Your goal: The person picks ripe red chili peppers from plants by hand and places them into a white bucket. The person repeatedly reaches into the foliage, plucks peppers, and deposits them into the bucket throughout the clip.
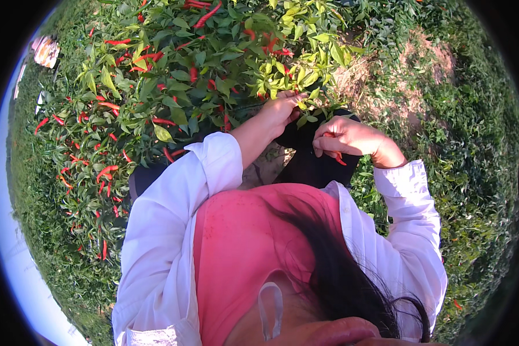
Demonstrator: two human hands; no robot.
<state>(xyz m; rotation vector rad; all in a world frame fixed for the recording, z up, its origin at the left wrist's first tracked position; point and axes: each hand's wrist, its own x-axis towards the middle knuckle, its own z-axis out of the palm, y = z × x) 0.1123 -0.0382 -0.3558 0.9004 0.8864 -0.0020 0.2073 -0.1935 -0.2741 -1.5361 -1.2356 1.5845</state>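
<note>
My left hand reaches into the lower edge of a chili pepper plant, its fingertips among pale green leaves; leaves partly hide what they touch. To its right, my right hand is curled around red chili peppers, whose ends stick out below and above the fingers. Many ripe red chilies hang in the plants ahead and to the left, such as a long chili near the top and a cluster at the left.
Dense chili plants fill the left and front. Bare soil with dry grass shows ahead to the right, beside low green plants. My dark-clothed legs are just below my hands.
</note>
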